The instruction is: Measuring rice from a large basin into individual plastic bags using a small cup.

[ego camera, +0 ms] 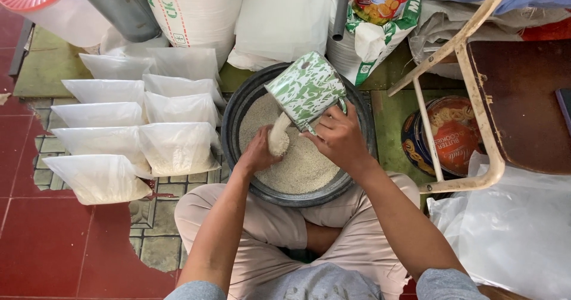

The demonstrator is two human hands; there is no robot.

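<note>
My right hand (342, 138) grips a green-and-white enamel mug (306, 89), tilted down to the left over a dark round basin (241, 107) of white rice. Grain pours from the mug's lip in a white stream (278, 132). My left hand (260, 152) is cupped low in the basin right under that stream; whether it holds a thin bag is unclear. I sit cross-legged on the floor with the basin against my knees.
Several filled clear plastic bags (177, 148) of rice lie in rows on the tiled floor to the left. Large sacks (196, 8) and a metal cylinder (122, 5) stand behind. A wooden chair (511, 104), a round biscuit tin (452, 133) and loose plastic sheeting (517, 228) are on the right.
</note>
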